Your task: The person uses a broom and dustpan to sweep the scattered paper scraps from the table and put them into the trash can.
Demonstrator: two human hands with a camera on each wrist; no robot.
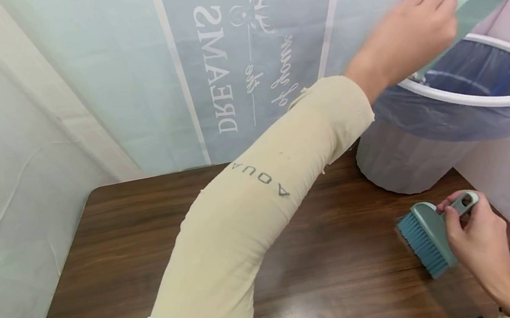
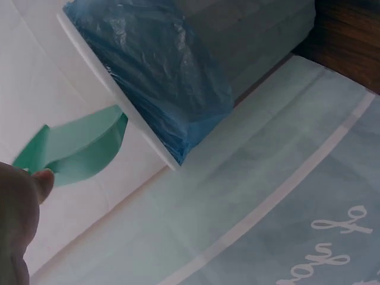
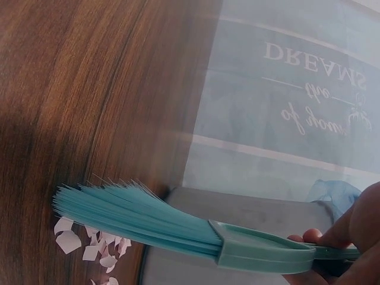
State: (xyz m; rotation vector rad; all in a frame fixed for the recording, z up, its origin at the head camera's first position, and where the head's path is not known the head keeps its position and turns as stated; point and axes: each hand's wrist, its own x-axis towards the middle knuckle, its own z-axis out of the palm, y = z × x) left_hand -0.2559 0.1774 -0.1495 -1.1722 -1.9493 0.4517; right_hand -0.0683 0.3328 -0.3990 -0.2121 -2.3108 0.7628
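Observation:
My left hand (image 1: pixel 417 36) grips a light green dustpan (image 1: pixel 480 6) by its handle end, tilted above the rim of a bin. In the left wrist view, the dustpan (image 2: pixel 80 145) has its edge beside the white rim. Lower right in the head view, my right hand (image 1: pixel 481 239) holds the handle of a green hand brush (image 1: pixel 437 235) with teal bristles. Several torn pale paper scraps (image 3: pixel 98 243) lie on the wooden surface beside the bristle tips in the right wrist view. Whether anything lies in the dustpan cannot be made out.
The grey bin (image 1: pixel 403 168) stands at the back right, lined with a blue plastic bag (image 1: pixel 492 122) under a white ring (image 1: pixel 473 99). Dark wood tabletop (image 1: pixel 333 264) spreads below my left arm. Printed cloth (image 1: pixel 263 56) hangs behind, and pale walls close both sides.

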